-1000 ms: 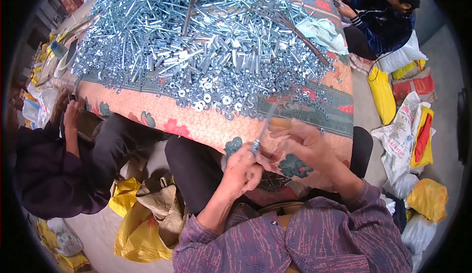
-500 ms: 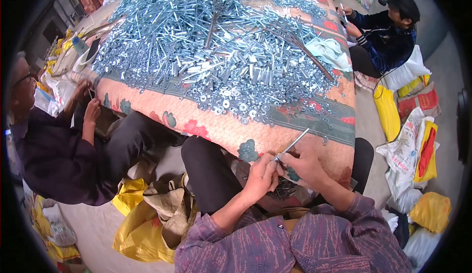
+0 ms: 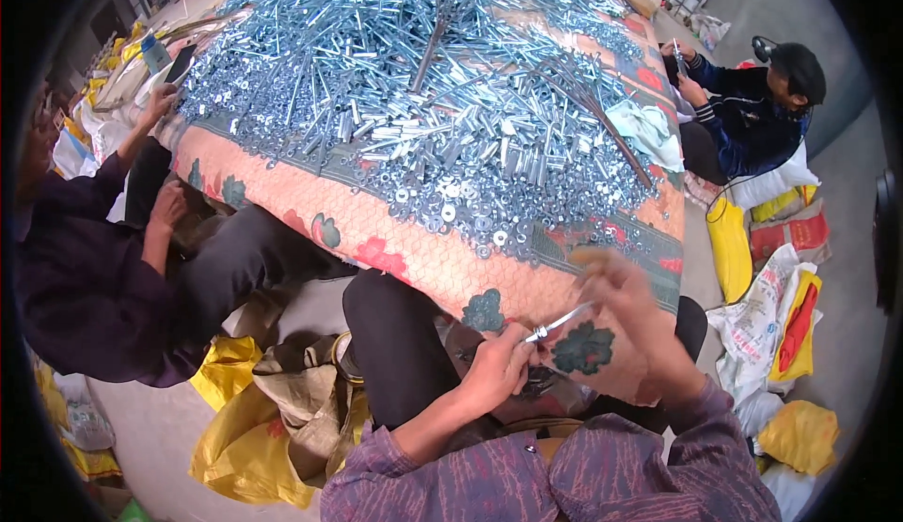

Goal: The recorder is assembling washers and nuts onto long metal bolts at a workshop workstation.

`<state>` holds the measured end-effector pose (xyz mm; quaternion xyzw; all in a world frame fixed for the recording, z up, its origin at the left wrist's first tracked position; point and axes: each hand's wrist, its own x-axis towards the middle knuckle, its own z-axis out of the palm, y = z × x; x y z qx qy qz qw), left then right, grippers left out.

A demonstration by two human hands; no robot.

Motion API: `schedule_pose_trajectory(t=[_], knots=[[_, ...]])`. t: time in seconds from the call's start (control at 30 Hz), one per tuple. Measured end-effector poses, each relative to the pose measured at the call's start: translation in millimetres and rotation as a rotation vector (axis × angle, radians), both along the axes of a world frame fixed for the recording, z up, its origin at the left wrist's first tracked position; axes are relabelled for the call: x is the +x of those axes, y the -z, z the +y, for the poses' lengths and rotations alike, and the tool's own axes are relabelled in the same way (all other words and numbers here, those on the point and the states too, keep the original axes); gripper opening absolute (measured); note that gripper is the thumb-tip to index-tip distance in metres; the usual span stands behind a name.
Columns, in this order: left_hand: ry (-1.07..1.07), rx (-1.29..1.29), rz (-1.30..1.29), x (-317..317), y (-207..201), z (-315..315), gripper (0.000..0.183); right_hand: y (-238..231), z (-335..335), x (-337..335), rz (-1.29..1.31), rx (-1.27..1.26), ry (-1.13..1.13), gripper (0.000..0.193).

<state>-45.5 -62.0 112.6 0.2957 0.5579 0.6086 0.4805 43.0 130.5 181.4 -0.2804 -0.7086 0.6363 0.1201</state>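
Observation:
My left hand [image 3: 496, 369] is closed, pinching a long thin silver bolt [image 3: 563, 320] at its lower end, above my lap. Small nut-like or washer-like parts sit on the bolt close to my fingertips. The bolt slants up to the right. Past its far end my right hand [image 3: 621, 293] is lifted over the table edge, smeared by motion, so its fingers do not show clearly. Beyond it, loose washers [image 3: 483, 224] and small nuts lie along the near edge of a large heap of metal rods and sleeves [image 3: 376, 61] on a flowered cloth [image 3: 273, 166].
A person [image 3: 94, 259] sits close on my left, another [image 3: 752, 99] at the table's far right. Dark bars [image 3: 602, 119] and a pale cloth [image 3: 649, 134] lie on the heap. Yellow sacks [image 3: 246, 442] are on the floor at left, more bags [image 3: 757, 320] at right.
My right hand has left the bolt and moved up and right. My left hand still holds the bolt. The person at left has reached one hand up to the table's edge.

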Motion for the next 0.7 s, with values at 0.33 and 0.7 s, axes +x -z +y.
schedule_pose_trajectory(t=[0.33,0.7], knots=[[0.509,-0.111,0.549,9,36,9,0.026,-9,103,-187,-0.025,1.024,-0.048,0.041],[0.540,-0.176,0.624,16,49,8,0.038,13,173,-286,-0.503,1.258,-0.352,0.040]])
